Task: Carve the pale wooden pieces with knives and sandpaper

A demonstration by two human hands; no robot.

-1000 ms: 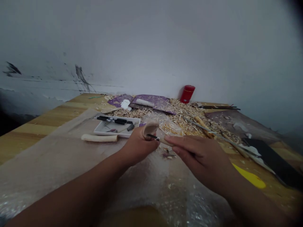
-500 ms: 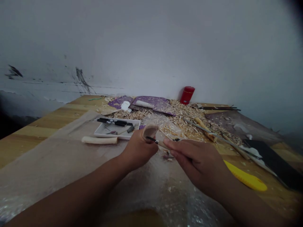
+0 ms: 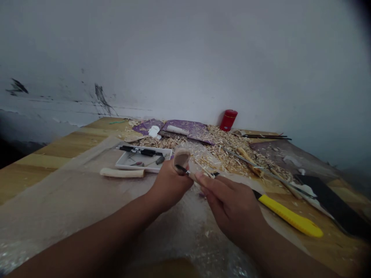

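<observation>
My left hand is closed around a pale wooden spoon, its hollowed bowl standing up out of the fist; the rest is hidden by my fingers. A carving knife with a wooden handle and dark blade is gripped in my right hand. Its blade meets the lower edge of the bowl near my left thumb. Left of the hands lies a smooth pale wooden stick, just in front of a white tray holding black pens and small bits.
Wood shavings are heaped behind the hands around purple sheets. A red canister leans at the wall. On the right lie a yellow-handled tool, a long thin metal rod and a black flat slab. Clear plastic wrap covers the near table.
My right hand has shifted slightly left and down, with the knife blade still at the bowl. More of the yellow-handled tool shows beside it. The spoon is tipped slightly differently.
</observation>
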